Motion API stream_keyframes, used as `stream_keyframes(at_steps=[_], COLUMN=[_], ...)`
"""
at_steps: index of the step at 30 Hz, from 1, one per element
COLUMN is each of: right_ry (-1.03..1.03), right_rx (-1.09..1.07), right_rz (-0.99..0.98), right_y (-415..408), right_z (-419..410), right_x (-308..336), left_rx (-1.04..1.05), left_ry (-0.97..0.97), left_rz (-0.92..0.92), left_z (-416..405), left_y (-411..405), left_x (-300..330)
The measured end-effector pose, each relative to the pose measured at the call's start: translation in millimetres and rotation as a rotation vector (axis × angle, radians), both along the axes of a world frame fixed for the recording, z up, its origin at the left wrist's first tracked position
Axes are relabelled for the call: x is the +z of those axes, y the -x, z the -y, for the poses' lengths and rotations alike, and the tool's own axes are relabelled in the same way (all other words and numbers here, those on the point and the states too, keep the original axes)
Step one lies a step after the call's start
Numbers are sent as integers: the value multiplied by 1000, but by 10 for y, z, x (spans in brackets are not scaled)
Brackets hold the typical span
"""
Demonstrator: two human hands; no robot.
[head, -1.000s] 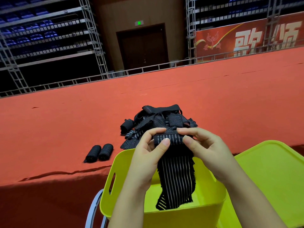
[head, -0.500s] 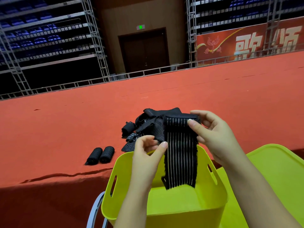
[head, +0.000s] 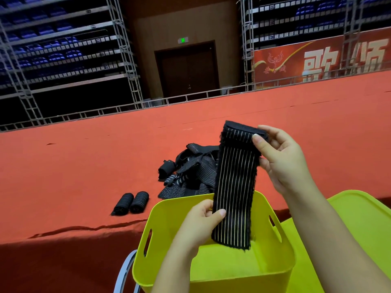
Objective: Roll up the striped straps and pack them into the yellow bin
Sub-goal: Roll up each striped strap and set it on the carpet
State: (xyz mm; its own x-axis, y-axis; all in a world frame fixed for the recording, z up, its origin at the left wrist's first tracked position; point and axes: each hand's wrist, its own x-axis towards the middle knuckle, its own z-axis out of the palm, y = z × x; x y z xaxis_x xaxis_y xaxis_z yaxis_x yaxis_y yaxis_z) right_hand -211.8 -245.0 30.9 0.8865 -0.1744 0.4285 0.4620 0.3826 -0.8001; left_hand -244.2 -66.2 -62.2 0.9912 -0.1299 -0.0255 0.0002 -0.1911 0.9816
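Observation:
A black strap with thin pale stripes hangs stretched upright above the yellow bin. My right hand pinches its folded top end. My left hand pinches its left edge near the bottom. Behind the strap, a loose pile of striped straps lies on the red table. Two rolled straps lie side by side to the left of the bin. I can see nothing but bare yellow inside the bin.
The red cloth table runs across the view, its front edge just behind the bin. A yellow lid lies to the right of the bin. A grey curved chair frame shows under the bin's left side.
My right hand lifted the strap's top end up and to the right, and my left hand slid down it. The strap went from bunched to stretched out flat.

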Motion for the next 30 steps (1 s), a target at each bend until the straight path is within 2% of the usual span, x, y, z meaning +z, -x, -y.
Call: stream_keyframes(at_steps=[4, 8, 11, 15, 17, 24, 30], right_ry=[10, 80, 146, 146, 164, 261, 380], right_rx=[55, 143, 220, 304, 292, 117, 123], right_rz=[-1, -15, -26, -28, 7, 151, 123], right_y=[17, 86, 110, 196, 218, 309, 345], right_z=[-10, 1, -2, -48, -53, -86, -67], right_x=[-25, -59, -127, -238, -309, -421, -446], left_rx=[133, 307, 233, 43, -6, 33, 60], left_ry=[-164, -21, 178, 366, 373, 344, 335], left_rz=[86, 269, 341, 301, 299, 336, 374], left_z=[-6, -28, 2, 54, 74, 147, 140], left_y=[-30, -35, -5, 41, 86, 135, 147], left_x=[11, 193, 382, 528, 542, 495, 470])
